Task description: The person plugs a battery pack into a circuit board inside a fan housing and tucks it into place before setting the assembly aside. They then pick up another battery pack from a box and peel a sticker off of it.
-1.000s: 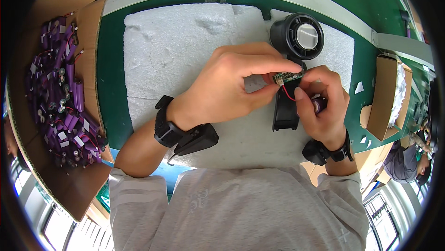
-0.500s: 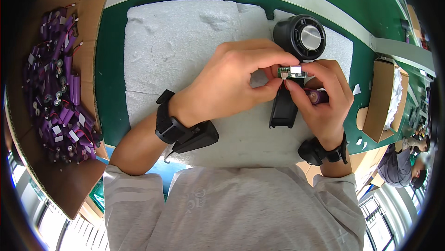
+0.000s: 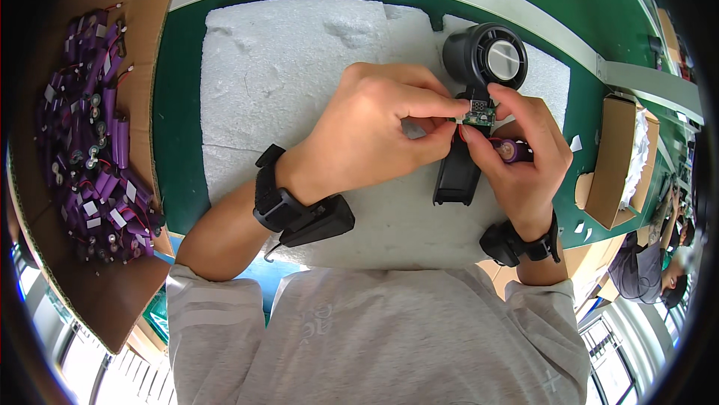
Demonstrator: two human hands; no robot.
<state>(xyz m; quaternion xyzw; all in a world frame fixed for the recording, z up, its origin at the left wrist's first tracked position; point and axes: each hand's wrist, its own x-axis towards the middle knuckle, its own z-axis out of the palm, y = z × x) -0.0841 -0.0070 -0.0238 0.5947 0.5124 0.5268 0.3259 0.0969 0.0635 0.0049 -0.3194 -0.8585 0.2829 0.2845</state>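
Observation:
A small green circuit board (image 3: 481,117) with a digit display sits over the open handle of a black handheld fan (image 3: 458,169), whose round head (image 3: 479,57) points away from me. With thumb and forefinger, my left hand (image 3: 389,117) pinches the board's left end, beside a small white connector with red wire. My right hand (image 3: 528,154) has a purple battery cell (image 3: 512,151) tucked in its curled fingers. Its thumb lies by the connector, and its forefinger arches over the board's right end. Whether those two fingertips touch the board is hard to tell.
White foam sheets (image 3: 284,68) lie under the work on a green table. At left stands a cardboard box (image 3: 135,285) full of purple battery cells. A smaller carton (image 3: 610,173) with white material stands at right, near paper scraps. Another person (image 3: 644,270) sits far right.
The display, a blank white patch before, now shows its digit segments. My right forefinger has lifted off the board's right end. A white scrap at the top has shifted right.

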